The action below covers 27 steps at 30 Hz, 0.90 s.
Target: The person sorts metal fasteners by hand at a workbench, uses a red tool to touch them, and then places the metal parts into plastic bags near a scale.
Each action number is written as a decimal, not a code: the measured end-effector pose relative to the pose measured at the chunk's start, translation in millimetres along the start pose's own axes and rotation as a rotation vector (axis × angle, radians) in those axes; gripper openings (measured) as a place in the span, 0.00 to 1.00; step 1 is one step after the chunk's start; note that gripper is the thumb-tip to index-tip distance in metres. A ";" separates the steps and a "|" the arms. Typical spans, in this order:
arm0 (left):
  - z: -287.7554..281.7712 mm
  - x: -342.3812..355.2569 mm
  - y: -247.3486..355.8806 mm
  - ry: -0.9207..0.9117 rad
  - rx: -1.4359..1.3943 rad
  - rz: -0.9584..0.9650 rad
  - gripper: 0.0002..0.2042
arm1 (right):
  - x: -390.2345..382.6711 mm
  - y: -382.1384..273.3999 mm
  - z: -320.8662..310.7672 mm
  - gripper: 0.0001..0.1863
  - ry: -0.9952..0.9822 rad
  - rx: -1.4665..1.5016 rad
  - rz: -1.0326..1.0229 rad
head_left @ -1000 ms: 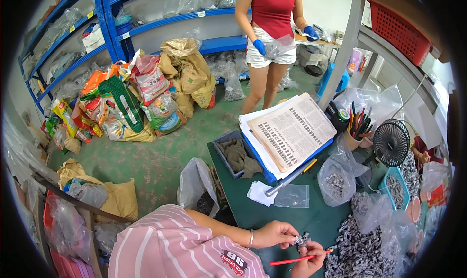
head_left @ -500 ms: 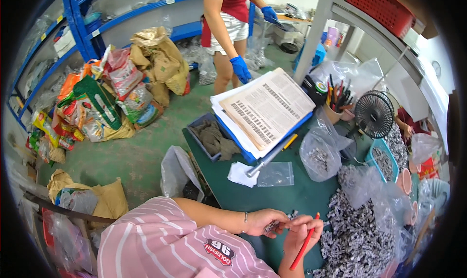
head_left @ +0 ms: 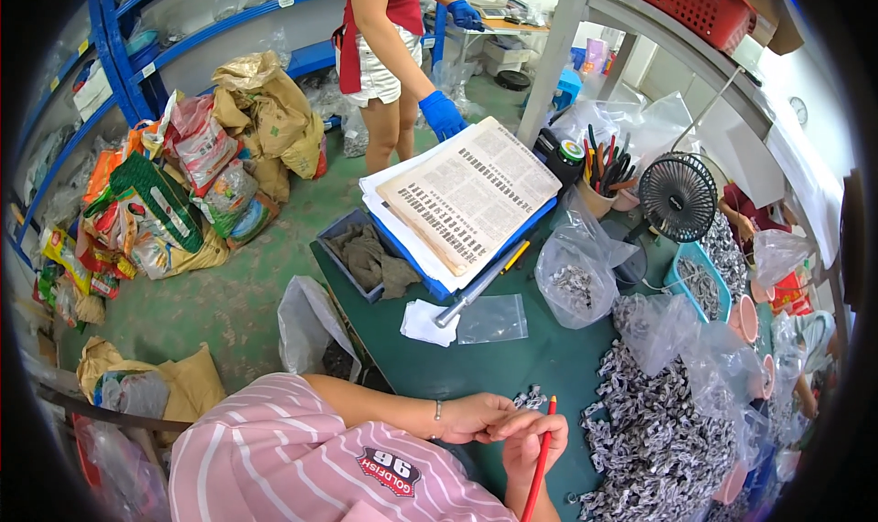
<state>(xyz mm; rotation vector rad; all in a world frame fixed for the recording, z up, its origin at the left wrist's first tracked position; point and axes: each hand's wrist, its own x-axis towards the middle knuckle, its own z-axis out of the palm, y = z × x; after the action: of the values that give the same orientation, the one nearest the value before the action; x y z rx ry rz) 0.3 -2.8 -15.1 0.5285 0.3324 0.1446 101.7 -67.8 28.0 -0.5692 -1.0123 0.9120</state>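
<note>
Above the green table [head_left: 416, 362] my two hands meet. My right hand [head_left: 532, 438] is closed round a slim red pencil [head_left: 541, 472], its pointed end upward. Its fingers touch those of my left hand [head_left: 474, 416], which is curled round a small grey metal part, now hidden by the fingers. Just beyond them lies a little cluster of metal parts [head_left: 529, 398]. To the right a large heap of the same kind of grey metal parts [head_left: 631, 440] spreads across the table, partly under clear plastic bags [head_left: 722, 376].
Papers on a blue tray [head_left: 439, 289], a metal tube [head_left: 476, 293], a flat clear bag [head_left: 494, 319] and a black fan [head_left: 678, 197] stand beyond. A co-worker's blue-gloved hand [head_left: 444, 115] is near the papers. Full sacks [head_left: 165, 211] lie on the floor at left.
The whole view has shifted, so things sit further left. My right fingers have closed over my left ones, covering the metal part, and the pencil stands more upright.
</note>
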 end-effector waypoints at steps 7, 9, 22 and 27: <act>10.8 -5.5 5.1 -0.049 -0.044 0.010 0.07 | 1.3 -6.6 2.6 0.11 -0.041 0.076 0.066; 9.6 -11.6 4.1 0.013 -0.029 0.032 0.07 | -0.6 -6.7 5.8 0.11 -0.057 0.109 0.093; -129.9 -198.5 34.7 0.478 -0.161 0.326 0.12 | -29.9 -36.4 -60.8 0.06 0.562 -0.246 0.117; -212.4 -238.5 1.6 1.277 -0.463 0.507 0.07 | -23.8 -37.1 -51.7 0.06 0.424 -0.202 0.170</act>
<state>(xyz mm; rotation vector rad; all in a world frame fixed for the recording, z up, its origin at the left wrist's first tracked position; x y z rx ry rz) -296.8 46.0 -121.5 -0.0230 1.3644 1.0431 156.6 -107.4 22.7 -0.9849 -0.6805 0.7958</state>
